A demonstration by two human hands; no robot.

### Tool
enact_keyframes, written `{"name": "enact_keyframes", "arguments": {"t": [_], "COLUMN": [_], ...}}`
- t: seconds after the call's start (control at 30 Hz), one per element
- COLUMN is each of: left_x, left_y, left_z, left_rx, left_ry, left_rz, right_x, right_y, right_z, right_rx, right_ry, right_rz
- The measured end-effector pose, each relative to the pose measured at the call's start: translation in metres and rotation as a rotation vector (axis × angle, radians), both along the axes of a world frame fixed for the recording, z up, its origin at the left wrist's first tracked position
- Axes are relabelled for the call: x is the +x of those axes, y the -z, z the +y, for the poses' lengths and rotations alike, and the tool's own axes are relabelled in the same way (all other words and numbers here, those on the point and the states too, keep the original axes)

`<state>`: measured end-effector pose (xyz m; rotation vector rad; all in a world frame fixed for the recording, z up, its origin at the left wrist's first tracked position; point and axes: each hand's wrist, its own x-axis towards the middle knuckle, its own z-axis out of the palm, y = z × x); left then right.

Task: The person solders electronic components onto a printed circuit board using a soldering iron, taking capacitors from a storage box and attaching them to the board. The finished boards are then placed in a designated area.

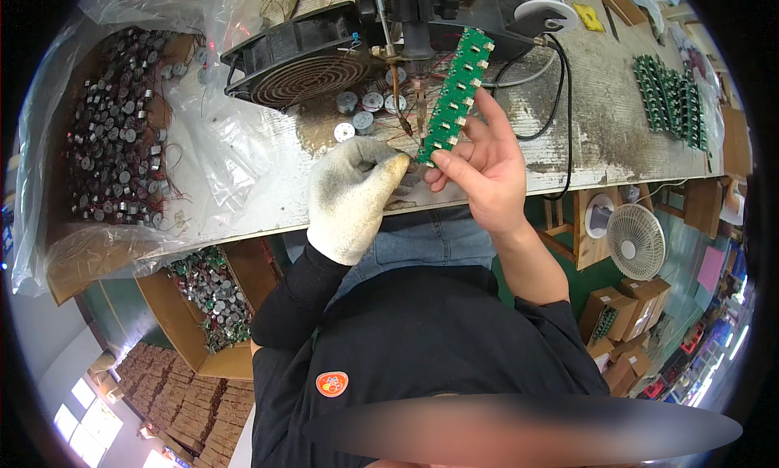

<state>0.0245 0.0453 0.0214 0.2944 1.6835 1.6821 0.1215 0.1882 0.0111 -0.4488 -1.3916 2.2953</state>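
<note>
My bare right hand (pixel 487 160) grips a long green circuit board strip (pixel 456 95) near its lower end, thumb on the face and fingers behind. Small white connectors line the strip's edge. My left hand (pixel 353 192), in a soiled white glove, is closed with thumb and fingers together beside the strip's lower end. What it pinches, perhaps a thin wire, is too small to make out. Just above both hands, the dark tip of a soldering tool (pixel 404 121) points down close to the board. Several small round metal motors (pixel 363 122) lie behind my left hand.
A black round fan (pixel 308 62) stands at the back. To the left, a plastic-lined box (pixel 61 261) holds many wired motors. Green boards (pixel 669 99) are stacked at right. Black cables (pixel 570 119) cross the bench; a carton (pixel 174 334) of parts sits below it.
</note>
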Motion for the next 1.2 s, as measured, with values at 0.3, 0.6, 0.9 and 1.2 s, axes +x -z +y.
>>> {"name": "enact_keyframes", "arguments": {"t": [0.3, 0.6, 0.9, 1.2], "left_x": [-0.0011, -0.0004, 0.0010, 0.0015], "left_y": [-0.0018, -0.0010, 0.0049, 0.0037], "left_z": [0.0061, 0.0081, 0.0072, 0.0088], "left_rx": [0.011, 0.033, 0.009, 0.044], "left_ry": [-0.032, -0.031, -0.030, -0.060], "left_rz": [-0.030, -0.050, -0.025, -0.051], "right_x": [-0.0009, -0.0009, 0.0016, -0.0005], "right_y": [-0.0017, -0.0010, 0.0029, -0.0004], "right_z": [0.0026, 0.0040, 0.0021, 0.0031], "right_rx": [0.007, 0.042, 0.021, 0.029], "right_ry": [0.020, 0.022, 0.032, 0.034], "right_rz": [0.007, 0.031, 0.016, 0.013]}}
